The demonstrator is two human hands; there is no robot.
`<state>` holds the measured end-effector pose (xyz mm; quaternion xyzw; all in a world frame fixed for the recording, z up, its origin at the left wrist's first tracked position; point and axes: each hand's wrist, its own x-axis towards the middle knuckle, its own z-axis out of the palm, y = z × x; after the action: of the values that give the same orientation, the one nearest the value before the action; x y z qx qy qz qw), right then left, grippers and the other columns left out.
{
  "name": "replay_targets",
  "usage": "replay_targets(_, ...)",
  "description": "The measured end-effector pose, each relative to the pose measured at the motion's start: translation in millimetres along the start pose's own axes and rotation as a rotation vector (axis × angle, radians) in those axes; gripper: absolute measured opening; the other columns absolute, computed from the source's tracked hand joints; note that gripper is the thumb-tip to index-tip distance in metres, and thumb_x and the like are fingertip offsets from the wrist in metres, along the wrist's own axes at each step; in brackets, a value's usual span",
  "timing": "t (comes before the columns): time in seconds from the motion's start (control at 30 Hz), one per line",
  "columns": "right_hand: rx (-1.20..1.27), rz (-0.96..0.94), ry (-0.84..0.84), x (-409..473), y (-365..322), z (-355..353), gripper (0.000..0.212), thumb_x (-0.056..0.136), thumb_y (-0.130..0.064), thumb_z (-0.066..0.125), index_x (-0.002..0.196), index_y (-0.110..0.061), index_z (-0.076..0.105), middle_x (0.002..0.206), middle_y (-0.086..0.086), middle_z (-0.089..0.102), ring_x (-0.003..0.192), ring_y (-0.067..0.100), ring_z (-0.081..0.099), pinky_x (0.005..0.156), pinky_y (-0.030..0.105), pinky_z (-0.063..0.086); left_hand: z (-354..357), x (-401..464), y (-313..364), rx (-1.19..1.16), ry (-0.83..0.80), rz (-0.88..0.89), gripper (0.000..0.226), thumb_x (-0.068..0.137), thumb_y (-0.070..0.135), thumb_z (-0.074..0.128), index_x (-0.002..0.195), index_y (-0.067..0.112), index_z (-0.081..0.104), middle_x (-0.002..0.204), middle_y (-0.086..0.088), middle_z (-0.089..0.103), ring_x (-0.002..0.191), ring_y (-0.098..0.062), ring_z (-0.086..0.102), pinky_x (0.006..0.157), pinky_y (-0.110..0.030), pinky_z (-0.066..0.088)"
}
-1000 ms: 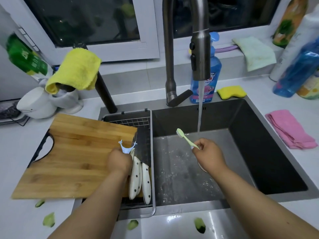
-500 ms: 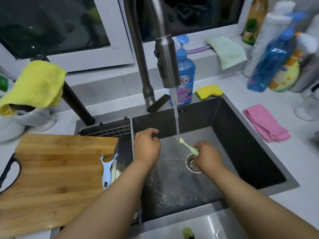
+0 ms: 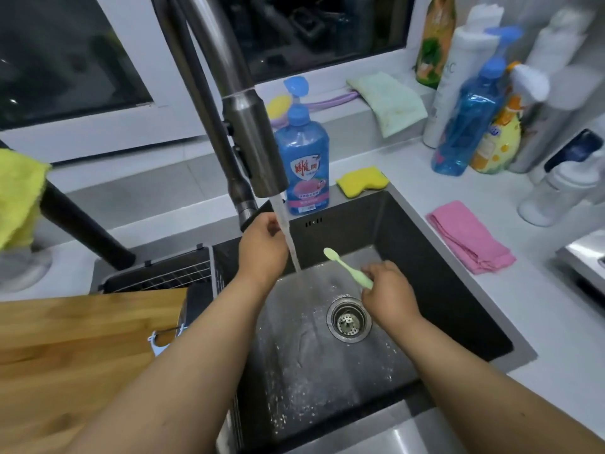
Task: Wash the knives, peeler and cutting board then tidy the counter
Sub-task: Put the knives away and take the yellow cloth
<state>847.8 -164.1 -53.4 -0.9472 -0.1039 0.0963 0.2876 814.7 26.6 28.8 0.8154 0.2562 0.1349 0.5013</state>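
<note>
Water runs from the grey tap (image 3: 252,142) into the dark sink (image 3: 451,290). My left hand (image 3: 262,247) is at the tap's lever at the sink's back, fingers curled around it beside the stream. My right hand (image 3: 388,294) holds a pale green brush (image 3: 343,265) above the drain (image 3: 348,319), bristles pointing up and left. The wooden cutting board (image 3: 75,348) lies left of the sink over a wire rack (image 3: 163,278). A light blue peeler (image 3: 160,340) shows at the board's right edge, mostly hidden by my left forearm. The knives are out of sight.
Blue dish soap bottle (image 3: 302,158) and a yellow sponge (image 3: 361,180) stand behind the sink. A pink cloth (image 3: 468,237) lies on the right counter, with several bottles (image 3: 471,116) behind it. A yellow cloth (image 3: 18,194) hangs at the far left.
My left hand left the peeler on the board and moved across the sink up to the tap lever. My right hand with the brush shifted right, out of the stream. The view turned right.
</note>
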Motion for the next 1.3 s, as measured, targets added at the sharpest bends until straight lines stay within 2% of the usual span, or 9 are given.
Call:
replay_targets(0.23,0.034,-0.02,-0.041,10.6,5.1,1.1,0.033,0.084,-0.012,0.062,0.116,-0.018,0.064,0.112,0.009,0.063,0.102,0.029,0.06,0.083,0.03,0.045,7.1,26.4,3.8,0.047,0.063,0.035,0.026,0.094,0.01,0.055,0.079,0.031,0.048,0.081,0.014,0.051,0.089,-0.015,0.055,0.081,-0.028,0.046)
replay_targets(0.33,0.046,-0.059,-0.079,13.2,0.0,4.4,0.031,0.085,-0.012,0.06,0.115,-0.017,0.064,0.109,0.01,0.063,0.1,0.03,0.061,0.082,0.031,0.046,9.8,35.2,0.2,0.069,0.077,0.02,0.032,0.095,0.011,0.052,0.074,0.033,0.046,0.08,0.011,0.05,0.084,-0.012,0.054,0.076,-0.024,0.046)
replay_targets(0.5,0.075,-0.131,-0.093,13.8,-12.0,9.5,0.036,0.087,-0.014,0.058,0.122,-0.021,0.06,0.113,0.005,0.059,0.102,0.024,0.058,0.082,0.025,0.04,11.5,44.7,1.9,0.015,0.096,-0.041,0.021,0.094,0.004,0.05,0.097,0.024,0.052,0.094,0.004,0.056,0.079,-0.006,0.054,0.063,-0.014,0.039)
replay_targets(0.63,0.033,-0.168,-0.189,16.6,-16.1,14.2,0.043,0.082,-0.005,0.054,0.121,-0.021,0.061,0.11,0.004,0.057,0.102,0.024,0.057,0.079,0.022,0.038,17.9,35.1,-10.0,0.059,0.047,-0.024,0.033,0.091,0.0,0.051,0.119,0.017,0.055,0.117,0.0,0.056,0.106,-0.014,0.054,0.088,-0.025,0.046)
replay_targets(0.77,0.104,-0.12,-0.102,25.4,-10.5,4.9,0.045,0.081,-0.004,0.056,0.124,-0.018,0.061,0.112,0.005,0.057,0.105,0.022,0.055,0.085,0.022,0.039,34.6,19.6,-27.2,0.125,-0.136,-0.156,0.025,0.09,0.005,0.053,0.112,0.014,0.06,0.115,-0.006,0.061,0.107,-0.022,0.059,0.098,-0.038,0.047)
replay_targets(0.9,0.098,-0.086,0.069,47.3,5.6,-23.7,0.042,0.081,-0.003,0.057,0.122,-0.011,0.062,0.106,0.012,0.058,0.104,0.027,0.052,0.086,0.026,0.038,55.6,10.7,-34.4,0.216,-0.239,-0.188,0.024,0.088,0.008,0.054,0.109,0.013,0.063,0.111,-0.006,0.064,0.103,-0.023,0.06,0.095,-0.035,0.047)
replay_targets(1.03,0.08,0.039,0.294,76.0,26.9,-60.7,0.03,0.071,0.001,0.054,0.096,-0.005,0.07,0.087,0.02,0.063,0.085,0.039,0.059,0.074,0.042,0.049,73.0,8.1,-33.0,0.215,-0.259,-0.172,0.02,0.087,0.008,0.053,0.102,0.016,0.064,0.105,-0.004,0.065,0.097,-0.021,0.061,0.087,-0.028,0.046)
replay_targets(1.17,-0.007,0.18,0.345,104.1,42.3,-88.7,0.031,0.082,-0.001,0.057,0.111,0.0,0.065,0.106,0.022,0.059,0.1,0.039,0.055,0.09,0.043,0.046,84.9,8.8,-32.4,0.192,-0.261,-0.163,0.019,0.088,0.007,0.053,0.102,0.014,0.064,0.098,-0.004,0.065,0.086,-0.019,0.06,0.074,-0.023,0.043)
replay_targets(1.3,-0.083,0.198,0.34,135.2,51.2,-95.1,0.031,0.085,-0.003,0.057,0.115,-0.003,0.064,0.112,0.018,0.055,0.105,0.036,0.054,0.09,0.036,0.044,95.9,9.1,-36.5,0.17,-0.254,-0.172,0.018,0.087,0.004,0.052,0.097,0.015,0.063,0.088,-0.002,0.064,0.07,-0.011,0.055,0.051,-0.009,0.04)
